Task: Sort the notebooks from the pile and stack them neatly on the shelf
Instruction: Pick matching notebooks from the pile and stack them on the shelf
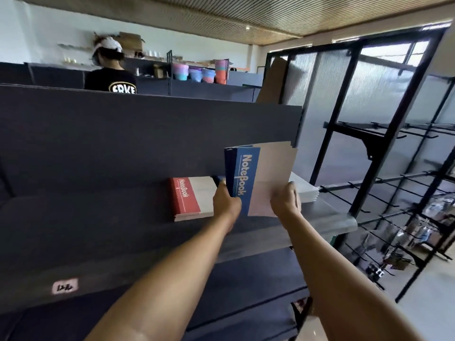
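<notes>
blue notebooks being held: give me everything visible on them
The blue notebooks are a thin bunch stood upright over the shelf, right of the red notebook stack. Each has a blue spine-side band lettered "NoteBook" in white and a plain pale cover. The left hand grips the spine edge; the right hand holds the lower right.

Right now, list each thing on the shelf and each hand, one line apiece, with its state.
blue notebooks: a bundle held upright above the shelf, spines to the left.
red notebooks: stacked flat on the shelf, nobody touching them.
white stack: lying flat, right of the blue bundle.
left hand: grips the bundle's spine side.
right hand: holds the bundle's right side.
shelf: bears both flat stacks.
</notes>
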Available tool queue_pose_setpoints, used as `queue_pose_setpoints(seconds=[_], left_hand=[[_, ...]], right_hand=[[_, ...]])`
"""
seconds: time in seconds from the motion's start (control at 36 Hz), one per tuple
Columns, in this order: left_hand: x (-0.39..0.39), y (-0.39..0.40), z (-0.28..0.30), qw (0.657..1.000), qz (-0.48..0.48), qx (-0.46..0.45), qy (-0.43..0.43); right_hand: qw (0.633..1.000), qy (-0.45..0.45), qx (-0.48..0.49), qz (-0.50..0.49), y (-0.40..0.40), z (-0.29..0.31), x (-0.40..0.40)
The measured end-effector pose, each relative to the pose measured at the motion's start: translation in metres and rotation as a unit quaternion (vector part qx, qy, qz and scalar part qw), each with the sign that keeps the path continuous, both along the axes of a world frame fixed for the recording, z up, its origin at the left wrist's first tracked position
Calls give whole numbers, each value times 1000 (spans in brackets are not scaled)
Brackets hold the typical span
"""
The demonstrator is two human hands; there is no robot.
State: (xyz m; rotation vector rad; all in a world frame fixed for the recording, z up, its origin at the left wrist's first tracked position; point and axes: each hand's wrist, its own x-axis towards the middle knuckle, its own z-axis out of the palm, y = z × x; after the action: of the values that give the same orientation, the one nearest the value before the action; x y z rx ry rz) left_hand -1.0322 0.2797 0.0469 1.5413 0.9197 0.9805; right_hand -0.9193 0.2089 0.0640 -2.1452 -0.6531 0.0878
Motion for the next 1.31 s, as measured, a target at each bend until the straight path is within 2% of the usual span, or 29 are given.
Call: queue_pose_setpoints(seconds=[0.14, 0.25, 0.33, 0.39, 0.58, 0.69, 0.78, 0.86, 0.97, 1.11, 1.19, 1.25, 1.31], left_hand=[[18, -8, -10, 998, 53, -3, 41], [21, -20, -21, 989, 83, -18, 118], [18, -24, -24, 981, 92, -1, 170], [20, -26, -21, 978, 106, 1, 180], [37, -25, 0, 981, 143, -11, 131], [40, -19, 0, 969, 162, 10, 187], [40, -10, -3, 967, 125, 54, 217], [38, -3, -3, 962, 26, 97, 254], [35, 7, -3, 917, -24, 178, 356], [41, 14, -6, 883, -29, 231, 408], [46, 16, -9, 881, -22, 241, 407], [48, 18, -10, 876, -22, 247, 413], [51, 20, -11, 872, -20, 251, 421]], right_hand=[[996, -3, -39, 86, 3, -13, 27], [985, 48, -91, 137, -2, -28, 41], [978, 17, -121, 168, -7, -37, 47], [977, 7, -109, 186, -9, -38, 51], [977, 92, -47, 185, -4, -21, 57], [974, 128, -36, 185, 4, -12, 54], [973, 167, -38, 157, 12, -8, 54], [972, 188, -36, 137, 19, -6, 57], [972, 191, -40, 128, 26, -5, 60], [983, 119, -73, 123, 37, -7, 62], [981, -15, -141, 132, 37, -7, 64], [951, -163, -217, 151, 35, -6, 62], [892, -306, -282, 176, 35, -5, 59]])
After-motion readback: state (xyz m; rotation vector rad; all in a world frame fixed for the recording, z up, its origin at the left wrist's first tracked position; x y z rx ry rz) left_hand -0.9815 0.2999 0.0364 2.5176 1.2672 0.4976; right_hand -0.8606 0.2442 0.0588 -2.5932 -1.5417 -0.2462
